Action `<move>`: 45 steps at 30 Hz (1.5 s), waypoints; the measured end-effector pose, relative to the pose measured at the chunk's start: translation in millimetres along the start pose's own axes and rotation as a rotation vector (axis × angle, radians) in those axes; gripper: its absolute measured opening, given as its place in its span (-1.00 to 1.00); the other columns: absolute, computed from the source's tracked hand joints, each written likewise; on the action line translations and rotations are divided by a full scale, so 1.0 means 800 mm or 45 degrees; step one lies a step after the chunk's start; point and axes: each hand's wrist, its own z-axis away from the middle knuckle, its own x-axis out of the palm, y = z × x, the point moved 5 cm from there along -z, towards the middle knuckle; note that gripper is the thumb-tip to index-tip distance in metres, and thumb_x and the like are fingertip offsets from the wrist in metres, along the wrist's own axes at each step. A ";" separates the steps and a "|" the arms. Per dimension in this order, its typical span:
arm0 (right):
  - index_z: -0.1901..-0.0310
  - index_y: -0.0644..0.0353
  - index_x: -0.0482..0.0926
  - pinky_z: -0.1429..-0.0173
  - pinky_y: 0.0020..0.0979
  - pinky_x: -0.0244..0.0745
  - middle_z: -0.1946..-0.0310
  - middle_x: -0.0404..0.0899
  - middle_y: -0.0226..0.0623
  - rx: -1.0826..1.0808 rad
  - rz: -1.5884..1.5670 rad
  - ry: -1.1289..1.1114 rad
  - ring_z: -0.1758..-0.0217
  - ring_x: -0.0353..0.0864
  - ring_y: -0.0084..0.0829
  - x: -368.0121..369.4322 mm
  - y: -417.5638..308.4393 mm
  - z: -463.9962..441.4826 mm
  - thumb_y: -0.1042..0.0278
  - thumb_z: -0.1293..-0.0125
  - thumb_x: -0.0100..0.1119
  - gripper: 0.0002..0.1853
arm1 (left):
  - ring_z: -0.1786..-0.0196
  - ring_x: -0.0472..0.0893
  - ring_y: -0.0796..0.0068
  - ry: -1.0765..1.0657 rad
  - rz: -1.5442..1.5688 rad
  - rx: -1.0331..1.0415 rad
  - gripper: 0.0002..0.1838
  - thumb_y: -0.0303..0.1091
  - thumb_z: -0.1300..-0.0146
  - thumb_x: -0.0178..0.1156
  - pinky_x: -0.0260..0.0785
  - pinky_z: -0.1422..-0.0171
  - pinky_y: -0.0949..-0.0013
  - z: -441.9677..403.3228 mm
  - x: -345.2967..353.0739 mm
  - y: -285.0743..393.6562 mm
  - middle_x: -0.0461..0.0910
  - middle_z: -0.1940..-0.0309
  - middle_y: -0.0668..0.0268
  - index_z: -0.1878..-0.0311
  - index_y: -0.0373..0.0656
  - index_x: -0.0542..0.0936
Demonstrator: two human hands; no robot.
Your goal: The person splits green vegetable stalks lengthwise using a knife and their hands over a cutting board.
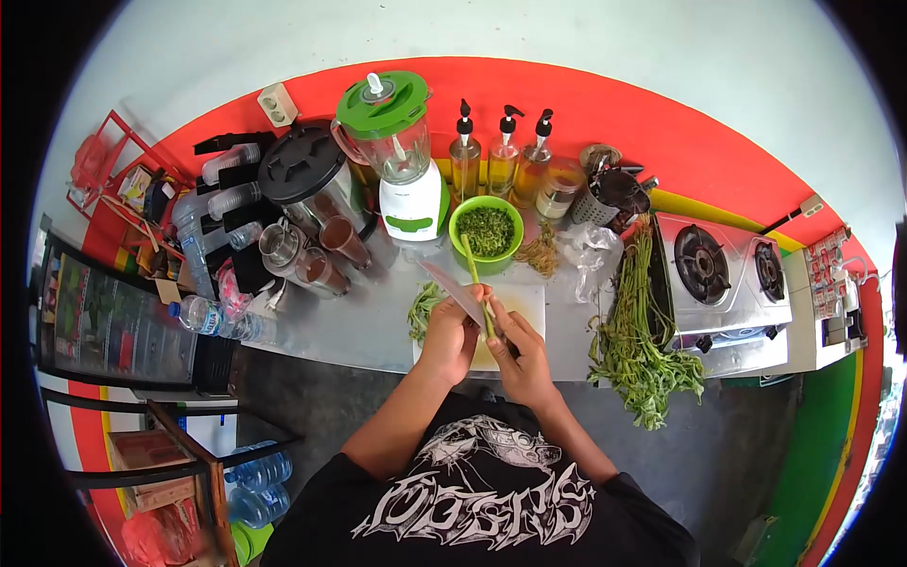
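So the green stem (472,260) was up over the white cutting board (531,300), gripped between both hands and leaning toward 12 o'clock. Left hand (450,338) had its fingers closed narrow around it partway up. Right hand (524,359) was pinched in around the lower end. The knife (453,288) lay right alongside, blade tip out toward 10 o'clock; its handle was buried in the grip, so I couldn't tell which palm had it.

From the hands, the green bowl (518,231) of chopped greens (486,230) sat at 12, loose leaves (423,310) at 10, and a big leafy bunch (650,373) around 3.

Handling-wise, I'd have called the stem really light, fairly stiff but easy to bend or snap, maybe slick if wet. Best hold looked like the thicker lower end, light pinch, fingertips off the edge side. The leaves seemed floppy and easy to bruise, so I'd have grabbed that bunch by its stalks.
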 end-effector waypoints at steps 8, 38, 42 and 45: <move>-0.42 0.25 0.41 0.15 -0.36 0.49 0.18 0.51 -0.16 0.169 0.279 0.035 0.29 0.51 -0.33 -0.002 -0.004 0.019 0.60 -0.32 0.23 -0.40 | 0.03 0.54 0.59 0.066 -0.171 0.032 -0.62 -0.23 -0.55 -0.10 0.37 -0.06 0.41 0.033 -0.007 -0.017 0.62 0.12 0.39 -0.11 -0.25 0.62; -0.26 0.23 0.53 -0.03 -0.03 0.53 0.08 0.61 0.02 0.688 0.729 0.088 0.03 0.63 0.08 0.051 0.068 0.016 0.32 -0.40 0.15 -0.57 | 0.40 0.64 0.59 0.058 -1.192 0.116 -0.79 -0.40 -0.33 0.29 0.45 0.24 0.45 0.040 -0.117 -0.024 0.73 0.46 0.24 0.19 -0.40 0.73; -0.25 0.29 0.53 0.02 -0.06 0.50 0.20 0.60 0.07 0.797 0.714 0.103 0.13 0.63 0.08 0.069 0.163 0.045 0.38 -0.35 0.20 -0.56 | 0.42 0.64 0.56 0.047 -1.264 0.099 -0.79 -0.38 -0.33 0.28 0.45 0.23 0.41 0.018 -0.160 -0.060 0.72 0.47 0.23 0.22 -0.39 0.73; -0.26 0.27 0.52 0.00 -0.05 0.51 0.17 0.60 0.07 0.862 0.760 0.257 0.10 0.62 0.09 0.065 0.197 0.065 0.37 -0.37 0.19 -0.56 | 0.46 0.65 0.48 0.049 -1.313 0.024 -0.79 -0.39 -0.29 0.28 0.44 0.29 0.36 0.015 -0.190 -0.088 0.71 0.51 0.19 0.29 -0.40 0.71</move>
